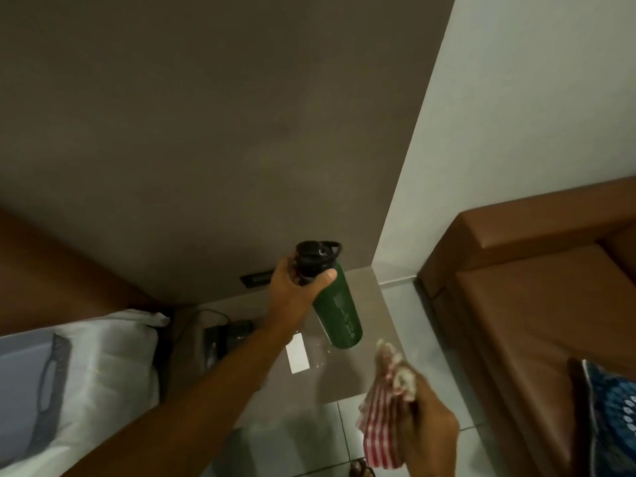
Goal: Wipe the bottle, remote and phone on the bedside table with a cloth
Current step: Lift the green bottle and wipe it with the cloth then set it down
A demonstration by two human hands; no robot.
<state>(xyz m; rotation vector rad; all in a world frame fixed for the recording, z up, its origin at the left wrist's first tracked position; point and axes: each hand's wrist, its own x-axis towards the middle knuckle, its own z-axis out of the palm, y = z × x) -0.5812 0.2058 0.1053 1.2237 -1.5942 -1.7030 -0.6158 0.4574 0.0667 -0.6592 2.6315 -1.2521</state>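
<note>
Above the bedside table [344, 376], the left hand [296, 290] grips the green bottle [339, 304] at its neck, tilted, base near the tabletop; the right hand [423, 425] clutches the striped cloth [382, 421] just beside; wiping should, I judge, run neck-to-base while the grip steadies.

We see a matt green bottle [339, 306] with a black plastic lid [315, 258], a soft striped cloth [383, 421], a glossy table [364, 376], and a smooth leather-like sofa [526, 304].
</note>
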